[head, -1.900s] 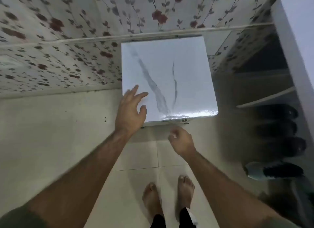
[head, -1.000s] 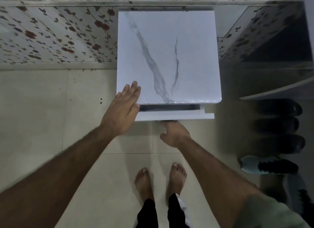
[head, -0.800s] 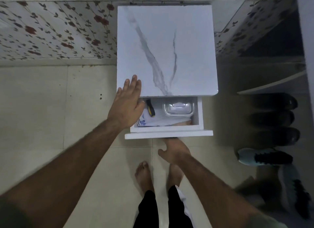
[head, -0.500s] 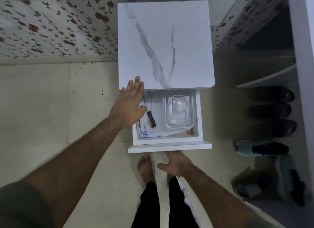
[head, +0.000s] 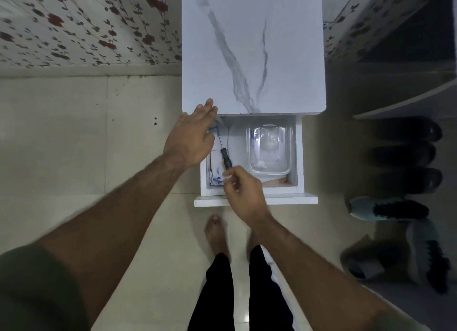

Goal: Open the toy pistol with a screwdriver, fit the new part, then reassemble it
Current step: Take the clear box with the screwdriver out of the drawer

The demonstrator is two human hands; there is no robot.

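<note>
A screwdriver (head: 225,157) with a black and yellow handle lies in the open drawer (head: 291,200) of a white marble-look cabinet (head: 284,46), its shaft pointing away from me. My left hand (head: 190,138) rests with straight fingers on the front left corner of the cabinet top. Hovering over the drawer, my right hand (head: 243,192) has its curled fingertips at the near end of the screwdriver handle; I cannot tell whether they hold it. A clear plastic lidded container (head: 269,150) sits at the drawer's right. No toy pistol shows.
A white cloth with blue print (head: 214,175) lies under the screwdriver. Shoes, among them a light blue and black one (head: 388,208), line the floor at the right beside a low shelf. My bare foot (head: 216,234) stands on the tiles just before the drawer front.
The drawer has been pulled out from shut to fully open. My right hand left the drawer front and rose over the drawer to the screwdriver handle. My left hand stayed on the cabinet corner.
</note>
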